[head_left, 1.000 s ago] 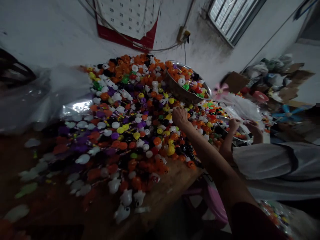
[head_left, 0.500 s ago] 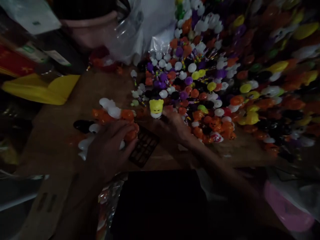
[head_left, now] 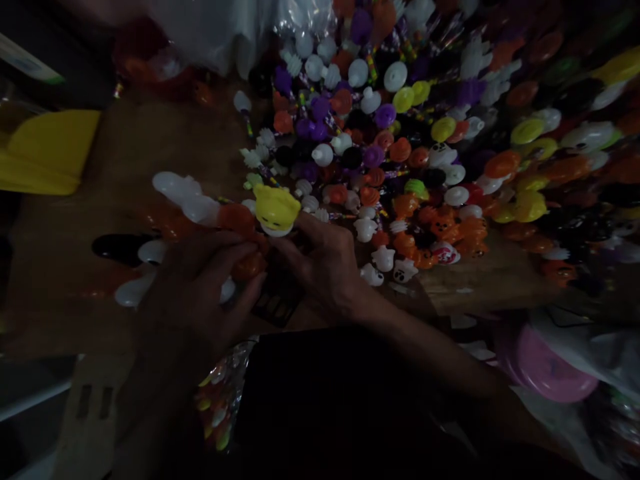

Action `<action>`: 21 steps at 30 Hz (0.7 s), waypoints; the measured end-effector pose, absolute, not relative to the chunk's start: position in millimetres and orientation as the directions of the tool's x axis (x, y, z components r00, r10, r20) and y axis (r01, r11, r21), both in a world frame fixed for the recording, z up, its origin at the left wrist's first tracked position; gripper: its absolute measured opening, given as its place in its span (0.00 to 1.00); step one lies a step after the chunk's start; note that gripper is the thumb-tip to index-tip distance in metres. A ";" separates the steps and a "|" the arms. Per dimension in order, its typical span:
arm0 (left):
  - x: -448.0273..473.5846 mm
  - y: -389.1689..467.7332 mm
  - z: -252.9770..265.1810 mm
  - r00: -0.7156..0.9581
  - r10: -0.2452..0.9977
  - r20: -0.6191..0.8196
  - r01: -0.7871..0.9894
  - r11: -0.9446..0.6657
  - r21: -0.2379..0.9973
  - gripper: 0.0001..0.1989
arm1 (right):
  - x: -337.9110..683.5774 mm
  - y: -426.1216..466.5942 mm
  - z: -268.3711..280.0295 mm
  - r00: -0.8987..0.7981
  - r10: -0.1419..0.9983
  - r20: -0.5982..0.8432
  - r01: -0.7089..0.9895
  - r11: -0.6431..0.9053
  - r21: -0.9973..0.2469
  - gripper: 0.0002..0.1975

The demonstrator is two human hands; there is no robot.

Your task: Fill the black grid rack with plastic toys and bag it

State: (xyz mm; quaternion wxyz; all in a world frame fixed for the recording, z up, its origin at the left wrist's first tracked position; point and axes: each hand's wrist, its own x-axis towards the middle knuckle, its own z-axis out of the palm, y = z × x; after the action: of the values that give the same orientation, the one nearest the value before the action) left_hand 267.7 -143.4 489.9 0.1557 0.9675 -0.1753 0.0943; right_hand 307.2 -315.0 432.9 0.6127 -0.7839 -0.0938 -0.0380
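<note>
My right hand [head_left: 327, 263] is closed, its thumb and fingertips pinching a yellow animal-head topper [head_left: 277, 208] with small round ears and a white underside. Curled round a small orange topper [head_left: 249, 265], my left hand [head_left: 195, 287] lies low over the table, with the orange piece between thumb and fingers. Beside and beyond that hand are white toppers [head_left: 200, 208], a black one [head_left: 120, 249] and more orange ones. A dark slotted tray [head_left: 275, 303] shows partly between the two hands. Dim light blurs the fine details.
Small ball- and figure-topped sticks [head_left: 345, 140] in several colours spread across the back and right of the wooden table [head_left: 125, 143]. Yellow material [head_left: 50, 150] lies at the left. A pink plastic item [head_left: 555, 367] sits below the right edge, and a filled clear bag [head_left: 223, 400] below the front.
My right hand has brought the yellow topper leftward, close to my left hand. My left hand keeps its grip on the orange topper. The view has shifted and come nearer the table.
</note>
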 end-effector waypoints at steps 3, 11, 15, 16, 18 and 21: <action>269.4 -141.7 488.4 0.893 -0.345 0.288 -0.410 -0.887 0.210 0.12 | 291.2 -304.7 424.7 0.990 -0.004 0.142 0.139 -0.180 -0.974 0.08; 276.7 -137.3 483.6 0.870 -0.365 0.331 -0.435 -0.885 0.165 0.14 | 306.3 -295.3 386.5 0.996 0.055 0.068 0.079 -0.244 -0.967 0.06; 276.4 -139.8 482.7 0.920 -0.283 0.272 -0.341 -0.920 0.195 0.26 | 306.6 -301.1 387.5 0.977 0.106 0.183 0.210 -0.357 -0.910 0.07; 276.5 -140.6 482.1 0.928 -0.265 0.262 -0.324 -0.920 0.218 0.28 | 305.6 -300.7 386.7 0.970 0.127 0.205 0.239 -0.386 -0.891 0.07; 276.6 -141.0 481.6 0.939 -0.241 0.245 -0.307 -0.908 0.283 0.33 | 304.8 -298.1 382.9 0.957 0.175 0.232 0.286 -0.427 -0.858 0.08; 275.9 -135.5 486.1 0.941 -0.261 0.216 -0.327 -0.869 0.372 0.38 | 307.5 -293.1 374.2 0.941 0.234 0.244 0.328 -0.459 -0.825 0.06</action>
State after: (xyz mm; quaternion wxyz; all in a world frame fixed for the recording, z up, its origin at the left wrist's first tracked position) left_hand 275.9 -135.5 486.1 0.2055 0.9634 -0.1526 0.0796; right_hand 307.5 -293.1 374.2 0.4931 -0.8528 -0.1649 -0.0477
